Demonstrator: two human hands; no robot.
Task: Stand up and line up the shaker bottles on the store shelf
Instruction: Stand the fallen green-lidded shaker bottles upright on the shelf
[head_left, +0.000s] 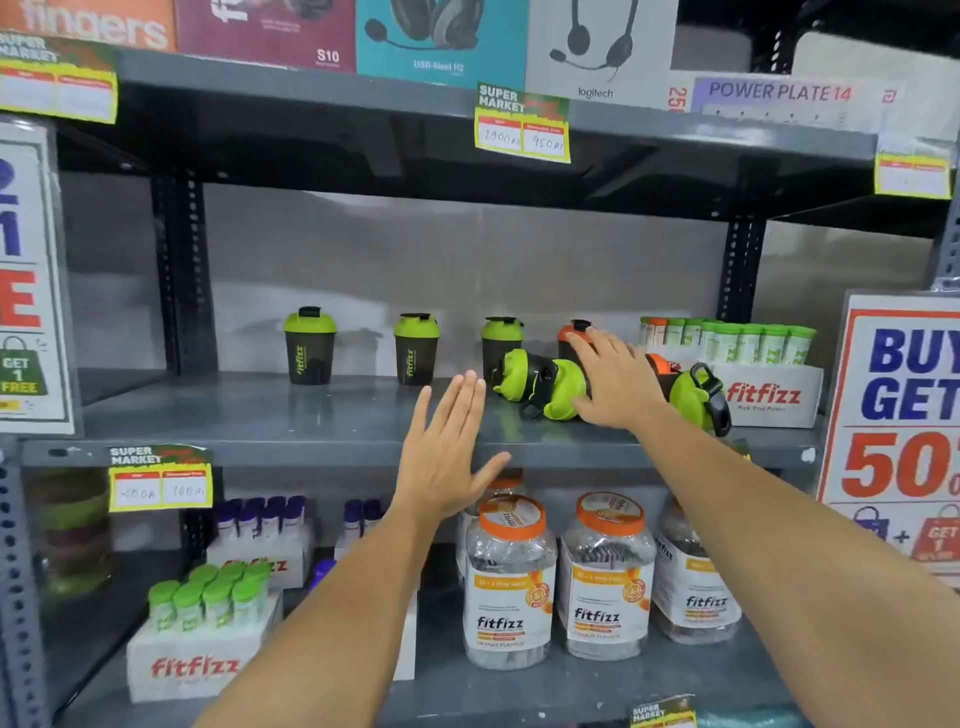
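Three black shaker bottles with green lids stand upright along the back of the grey middle shelf (291, 415): one on the left (310, 345), one in the middle (416, 349), one further right (501, 340). An orange-lidded shaker (571, 332) stands behind my right hand. In front, green-and-black shakers lie on their sides (540, 387), and another lies tipped at the right (696, 395). My right hand (615, 382) rests flat with fingers spread over the lying shakers. My left hand (449, 449) hovers open at the shelf's front edge, holding nothing.
A white Fitfizz display box (769, 397) of green-capped tubes sits at the shelf's right end. A promo sign (904, 395) stands further right. Below are large Fitfizz jars (511, 582) and tube boxes (197, 660). Headset boxes (441, 36) fill the shelf above.
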